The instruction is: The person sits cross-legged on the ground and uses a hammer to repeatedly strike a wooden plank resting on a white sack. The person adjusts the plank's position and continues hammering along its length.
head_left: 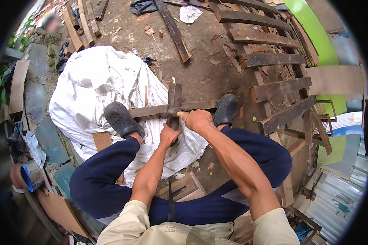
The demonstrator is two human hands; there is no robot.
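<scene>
Between my feet lie two dark wooden pieces that cross. A short board [174, 94] points away from me, and a longer plank [149, 111] runs sideways between my dark clogs [122, 117]. My left hand [170, 134] is closed round the near end of the short board. In the closed fist of my right hand [197, 120] is the light wooden handle of a hammer [170, 114]. Its dark head sits over the crossing; whether it touches the wood I cannot tell. Part of the handle is hidden by my fingers.
A crumpled white sheet [94, 77] spreads under the wood and to the left. At the right stands a pallet-like slatted frame [270, 60]. Loose timber [173, 30] lies on the dirt ahead, with more sticks far left. Green panels and corrugated metal [331, 204] edge the right side.
</scene>
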